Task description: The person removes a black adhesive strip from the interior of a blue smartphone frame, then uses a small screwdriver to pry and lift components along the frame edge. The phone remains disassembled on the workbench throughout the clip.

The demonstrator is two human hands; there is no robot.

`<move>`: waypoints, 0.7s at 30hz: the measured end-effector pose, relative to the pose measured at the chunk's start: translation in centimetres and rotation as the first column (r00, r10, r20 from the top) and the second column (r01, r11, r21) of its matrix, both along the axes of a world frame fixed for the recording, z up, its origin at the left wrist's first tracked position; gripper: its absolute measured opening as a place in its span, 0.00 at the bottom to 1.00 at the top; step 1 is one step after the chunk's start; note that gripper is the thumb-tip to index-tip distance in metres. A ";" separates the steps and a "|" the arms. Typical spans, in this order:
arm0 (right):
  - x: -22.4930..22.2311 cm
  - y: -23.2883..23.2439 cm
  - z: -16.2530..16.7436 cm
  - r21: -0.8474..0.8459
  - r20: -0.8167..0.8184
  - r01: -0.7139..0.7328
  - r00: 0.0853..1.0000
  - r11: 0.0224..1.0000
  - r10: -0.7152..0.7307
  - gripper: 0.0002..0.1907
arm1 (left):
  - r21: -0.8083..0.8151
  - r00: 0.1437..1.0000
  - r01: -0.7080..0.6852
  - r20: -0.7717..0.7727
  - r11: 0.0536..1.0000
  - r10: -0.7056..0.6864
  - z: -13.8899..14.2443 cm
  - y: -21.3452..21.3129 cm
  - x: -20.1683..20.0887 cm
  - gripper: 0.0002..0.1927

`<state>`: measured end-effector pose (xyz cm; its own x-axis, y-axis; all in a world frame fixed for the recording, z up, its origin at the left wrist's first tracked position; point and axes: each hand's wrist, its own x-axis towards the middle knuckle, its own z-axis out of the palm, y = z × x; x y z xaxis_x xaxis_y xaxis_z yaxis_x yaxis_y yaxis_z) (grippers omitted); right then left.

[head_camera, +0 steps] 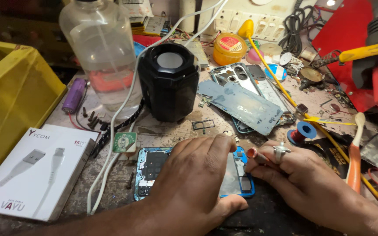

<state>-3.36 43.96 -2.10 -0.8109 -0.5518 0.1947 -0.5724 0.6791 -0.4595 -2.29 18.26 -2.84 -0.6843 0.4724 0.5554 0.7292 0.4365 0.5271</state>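
The bench (110, 192) is crowded, and the work is somewhere in the middle, as I judge it. On the far left stands a yellow bin (9, 96), in front of it a white cable box (31, 170), then a clear bottle (103, 52) and a black speaker (169, 81) behind the work place. Right of the speaker lies a grey back cover (241, 105) on top of another phone frame (237, 76), so one cover is already off and put aside. The phone (152, 168), blue at the edges, lies open at the near edge, its inner board showing; it is not closed again yet. The left hand (197, 183) lies flat on the phone, fingers together and pressing it down, gripping nothing. The right hand (302, 183), with a ring, pinches a small screwdriver (257, 154) between thumb and fingers, its tip near the right edge of the phone. Loose screws (93, 119) lie by the bottle, so they are out; whether more remain inside, I cannot tell.
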 end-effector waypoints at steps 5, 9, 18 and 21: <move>-0.1 -0.1 -0.7 -0.056 0.056 0.027 0.998 0.998 -0.024 0.08 | -0.013 0.998 0.005 0.062 1.000 -0.004 -0.1 -0.4 0.0 0.40; 0.0 -0.3 -1.0 -0.084 0.087 0.044 0.996 0.996 -0.037 0.07 | 0.005 0.999 0.008 0.037 1.000 -0.008 -0.5 -0.5 0.2 0.42; 0.3 -0.6 -1.1 -0.070 0.075 0.057 0.996 0.996 -0.052 0.06 | 0.019 1.000 0.012 -0.010 1.000 -0.012 -0.7 -1.0 0.4 0.42; 0.4 -0.7 -1.0 -0.137 0.107 0.043 0.994 0.990 -0.028 0.06 | 0.023 1.000 0.006 0.001 1.000 -0.006 -0.5 -1.0 0.5 0.42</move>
